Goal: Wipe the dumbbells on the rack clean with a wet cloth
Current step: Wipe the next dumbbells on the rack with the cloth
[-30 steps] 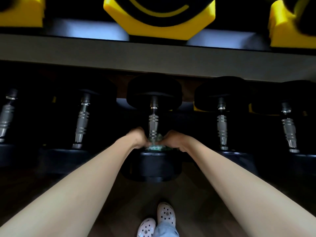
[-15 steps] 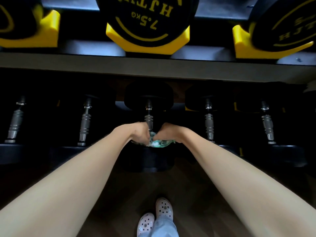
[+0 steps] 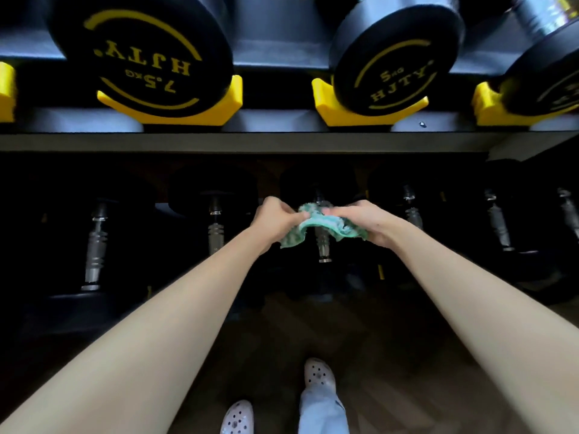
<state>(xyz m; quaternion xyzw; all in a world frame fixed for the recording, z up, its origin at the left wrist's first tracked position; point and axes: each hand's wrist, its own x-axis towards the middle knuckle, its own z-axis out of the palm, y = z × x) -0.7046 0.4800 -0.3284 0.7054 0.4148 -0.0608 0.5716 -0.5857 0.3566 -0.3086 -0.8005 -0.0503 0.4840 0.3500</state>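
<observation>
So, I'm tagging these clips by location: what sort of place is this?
Probably a gym's weights area: a two-tier rack carries a 7.5 kg dumbbell and a 5 kg dumbbell in yellow cradles, with steel-handled dumbbells below.

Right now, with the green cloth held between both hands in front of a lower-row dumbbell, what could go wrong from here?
1. The cloth is bunched between the left hand and right hand; it could slip free or wipe only a narrow band of the dumbbell handle.
2. The lower row sits in deep shadow, so missed patches may go unnoticed.
3. The upper shelf edge runs above the hands; lifting them carelessly might knock knuckles on it.
</observation>
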